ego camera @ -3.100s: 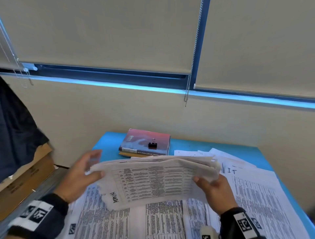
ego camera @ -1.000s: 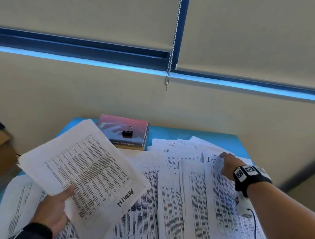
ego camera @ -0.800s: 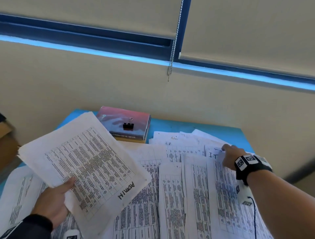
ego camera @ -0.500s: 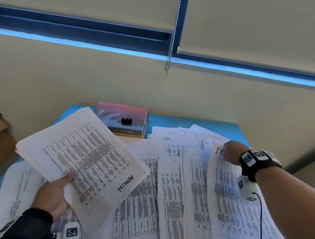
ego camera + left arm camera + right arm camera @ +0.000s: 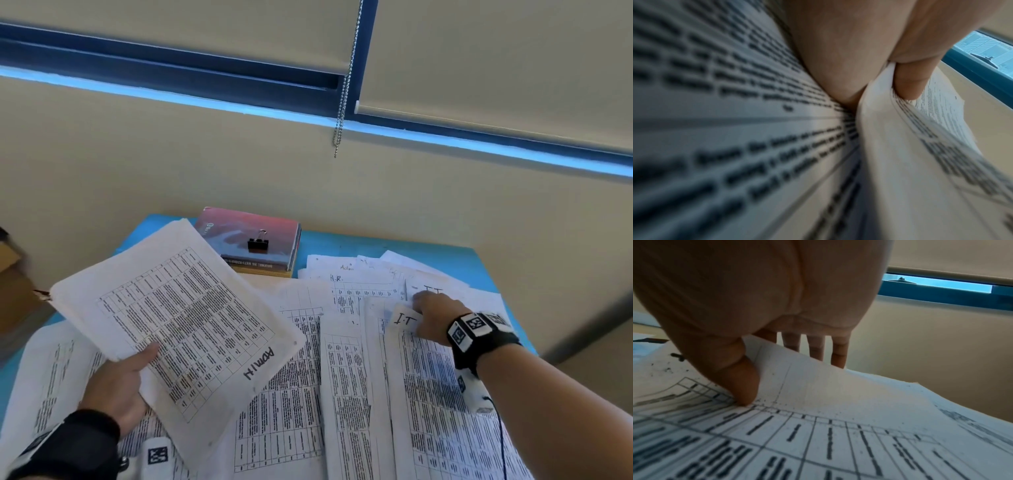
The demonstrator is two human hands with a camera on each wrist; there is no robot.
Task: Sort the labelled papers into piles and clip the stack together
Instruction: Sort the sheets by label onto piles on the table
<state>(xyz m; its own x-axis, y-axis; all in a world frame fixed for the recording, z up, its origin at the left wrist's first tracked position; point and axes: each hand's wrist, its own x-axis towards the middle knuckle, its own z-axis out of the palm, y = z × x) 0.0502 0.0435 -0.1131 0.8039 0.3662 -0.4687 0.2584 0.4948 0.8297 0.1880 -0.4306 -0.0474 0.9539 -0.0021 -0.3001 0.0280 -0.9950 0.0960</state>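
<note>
My left hand (image 5: 125, 380) grips a thick stack of printed sheets labelled ADMIN (image 5: 178, 325), raised and tilted over the left of the table. In the left wrist view the thumb (image 5: 910, 81) presses on the stack's top sheet (image 5: 900, 162). My right hand (image 5: 430, 320) pinches the far corner of a sheet labelled I.T (image 5: 431, 394) and curls it up off the pile. In the right wrist view the thumb (image 5: 742, 382) sits on top of this sheet (image 5: 818, 386), with the fingers (image 5: 816, 350) behind its raised edge. A black binder clip (image 5: 257, 242) stands on a pink book (image 5: 239, 236).
Overlapping printed sheets cover most of the blue table (image 5: 376, 243), among them one marked H.R. (image 5: 346, 284) and a second IT sheet (image 5: 445, 291). The wall stands right behind the table. A cardboard box (image 5: 13, 284) sits off its left side. A bead chain (image 5: 340, 102) hangs from the blind.
My right hand let go of the ADMIN stack, reached to the far right and lifted the I.T sheet's corner. My left hand alone now holds the stack, out to the left.
</note>
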